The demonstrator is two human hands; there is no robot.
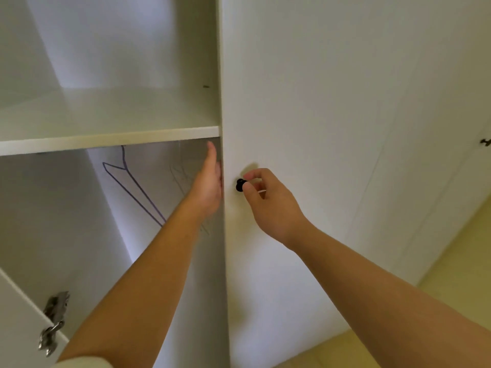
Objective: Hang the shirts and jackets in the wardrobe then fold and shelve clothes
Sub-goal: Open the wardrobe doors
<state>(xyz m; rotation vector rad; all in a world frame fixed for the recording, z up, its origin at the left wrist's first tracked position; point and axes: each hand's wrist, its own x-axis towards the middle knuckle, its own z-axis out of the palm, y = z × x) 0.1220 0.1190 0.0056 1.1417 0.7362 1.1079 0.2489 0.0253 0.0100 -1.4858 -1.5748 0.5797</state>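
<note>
Wardrobe: white wardrobe (119,49) of smooth, matt, flat board, right in front of me and filling most of my view.
Open bay: the left half stands open, with square corners and plain back and side panels.
Shelf: a flat white shelf (106,140) crosses the bay with a straight, thick front edge; its top is bare board.
Below the shelf: a thin dark wire hanger (132,184) hangs tilted, its hook reaching up behind the shelf edge. Further right is a fainter grey wire outline (183,179); I cannot tell whether it is a second hanger or a shadow.
Right door: a tall plain door (305,102) stands beside the bay, its long straight edge running top to bottom.
Knob: a small round black knob (240,185) sits close to that edge.
Right hand: my right hand (271,205) pinches the knob between thumb and curled fingertips.
Left hand: my left hand (208,187) is flat, fingers straight and together, lying along the inner side of the door edge and grasping nothing.
Left door: a white panel (16,328) juts in at the lower left, carrying a shiny metal hinge (54,322).
Further right: another white door with a small dark knob (485,142) at the frame edge.
Room to move: both forearms reach through the open bay front; pale yellow floor (451,288) shows at lower right.
</note>
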